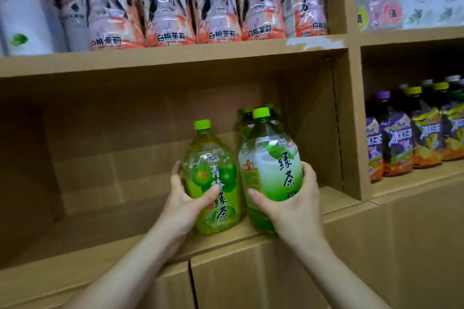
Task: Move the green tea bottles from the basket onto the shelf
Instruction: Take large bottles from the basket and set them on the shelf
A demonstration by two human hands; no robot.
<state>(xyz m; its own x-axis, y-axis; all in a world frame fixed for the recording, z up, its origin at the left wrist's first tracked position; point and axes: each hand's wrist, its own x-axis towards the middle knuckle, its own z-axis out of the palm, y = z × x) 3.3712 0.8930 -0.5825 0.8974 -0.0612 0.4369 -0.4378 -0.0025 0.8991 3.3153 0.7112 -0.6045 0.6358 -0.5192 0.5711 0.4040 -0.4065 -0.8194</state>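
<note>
- Shelf unit (75, 238): brown board, open compartments. The middle compartment's floor is bare to the left; its right side holds the green tea stock.
- Upright divider (351, 120): closes the middle compartment on the right, just beside the green tea.
- Pink-label bottles (216, 7): a tight row on the board above, directly overhead.
- White bottles (25, 12): same upper board, far left.
- Wrapped packs (426, 0): upper right compartment, blurred.
- Iced tea bottles (401, 138): purple and yellow labels, right compartment beyond the divider.
- Rear green bottles (247, 120): at least 2 green caps at the back, right behind the right-hand bottle.
- Green tea bottle (273, 163): white-and-green label, green cap, near the divider. The right hand (293, 203) wraps its lower body, thumb across the front; the base is hidden by the wrist.
- Plum green tea bottle (211, 158): green label, leaning slightly left, base at the board's front edge, touching or almost touching its neighbour. The left hand (185, 198) clasps it, thumb over the label.
</note>
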